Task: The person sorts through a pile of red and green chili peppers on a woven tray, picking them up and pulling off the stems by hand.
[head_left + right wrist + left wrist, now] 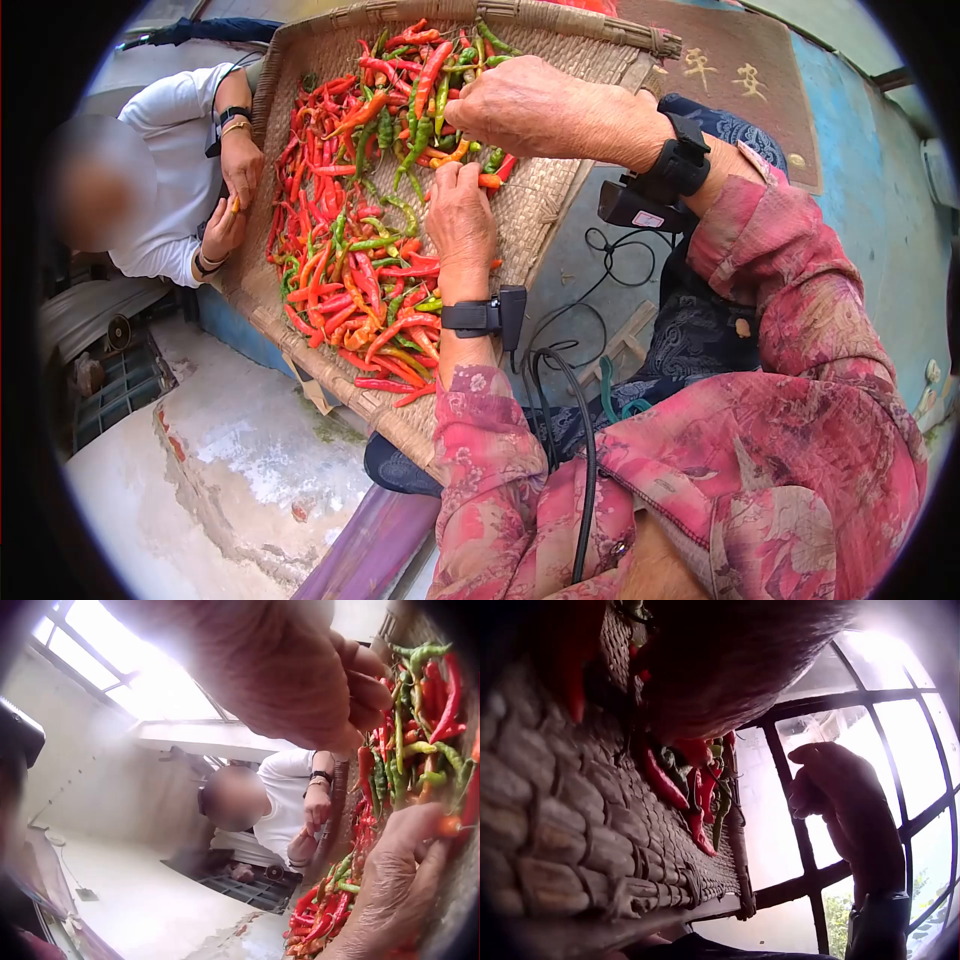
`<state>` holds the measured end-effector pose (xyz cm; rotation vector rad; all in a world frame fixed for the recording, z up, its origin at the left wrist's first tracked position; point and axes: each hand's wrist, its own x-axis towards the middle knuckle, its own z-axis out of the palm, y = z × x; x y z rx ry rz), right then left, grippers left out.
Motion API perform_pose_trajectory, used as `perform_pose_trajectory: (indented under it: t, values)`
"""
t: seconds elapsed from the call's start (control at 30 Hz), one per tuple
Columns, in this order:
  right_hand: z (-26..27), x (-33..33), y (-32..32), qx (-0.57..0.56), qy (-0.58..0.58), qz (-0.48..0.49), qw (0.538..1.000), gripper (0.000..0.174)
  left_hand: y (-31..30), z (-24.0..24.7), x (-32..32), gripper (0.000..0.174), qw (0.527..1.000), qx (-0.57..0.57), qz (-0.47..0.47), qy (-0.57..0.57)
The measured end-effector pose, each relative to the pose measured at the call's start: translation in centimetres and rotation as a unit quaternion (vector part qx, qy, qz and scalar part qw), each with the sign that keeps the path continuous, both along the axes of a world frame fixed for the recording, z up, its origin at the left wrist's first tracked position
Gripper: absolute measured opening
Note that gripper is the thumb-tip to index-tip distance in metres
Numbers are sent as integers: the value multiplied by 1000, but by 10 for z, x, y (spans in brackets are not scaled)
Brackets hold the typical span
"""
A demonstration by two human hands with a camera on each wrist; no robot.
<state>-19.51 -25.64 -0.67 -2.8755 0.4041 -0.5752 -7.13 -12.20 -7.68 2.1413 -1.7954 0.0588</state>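
Observation:
Red, green and orange chili peppers lie heaped on a woven tray. The left hand is low over the heap's near side, its fingertips pinching an orange pepper; a thin strand extends from that pepper. In the right wrist view, the left hand has the same orange pepper at its fingertips. Raised above the peppers, the right hand has curled fingers with no object visible in them. The left wrist view shows the right hand in the air against a window.
Across the tray, a person in a white top holds a small orange piece between both hands. Black cables hang beside the tray's near side. A brown mat lies at the upper right, and a barred window stands beyond.

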Motion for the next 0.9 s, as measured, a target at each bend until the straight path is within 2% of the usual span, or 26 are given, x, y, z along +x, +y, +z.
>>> perform_pose_trajectory:
  t: [0.03, 0.1, 0.17, 0.27, 0.3, 0.37, 0.43, 0.5, 0.57, 0.6, 0.63, 0.7, 0.73, 0.77, 0.83, 0.9]
  values:
    - [1, -2, 0, 0, 0, -2, 1000, 11, 1, -1, 2, 22, 1000, 0, -2, 0]
    - [4, -5, 0, 10, 18, 11, 1000, 9, 2, 4, 5, 14, 995, -72, -16, 67]
    - [1, -3, 1, 22, 18, 25, 999, 9, 9, 16, 3, 14, 992, -70, 10, 101]
    - [-1, -1, 10, 67, 30, 53, 996, 10, 17, 24, 10, 15, 968, -152, 85, 180]
    - [-1, -2, 12, 75, 38, 57, 995, 14, 20, 33, 15, 15, 959, -144, 130, 205]
    - [-7, 1, 10, 63, 41, 55, 996, 13, 24, 57, 22, 19, 889, -206, 180, 367]
    - [-8, 5, 9, 52, 45, 53, 996, 13, 30, 72, 42, 23, 763, -326, 175, 530]
    - [-5, 5, 6, 37, 60, 30, 997, 13, 46, 74, 75, 40, 649, -424, 160, 610]
    - [-7, 8, 0, 10, 57, 10, 998, 11, 75, 69, 110, 48, 466, -413, 52, 781]
    - [-3, 9, -1, 10, 61, -3, 998, 10, 71, 71, 110, 52, 452, -437, 124, 768]
    - [1, 9, -3, 9, 65, -16, 998, 10, 69, 70, 105, 52, 450, -436, 123, 770]
    - [3, 7, -7, 5, 45, -16, 999, 10, 65, 62, 87, 52, 461, -341, 51, 818]
    - [4, 7, -9, 2, 22, -13, 1000, 11, 51, 60, 68, 51, 506, -371, 107, 771]
    - [5, 6, -9, 2, 24, -15, 1000, 11, 40, 55, 52, 43, 539, -370, 132, 745]
    - [12, 3, -9, -10, 26, -28, 999, 11, 23, 44, 25, 24, 655, -253, 116, 703]
    - [17, 1, -7, -8, 27, -34, 999, 11, 1, 31, -1, 15, 825, -72, 118, 547]
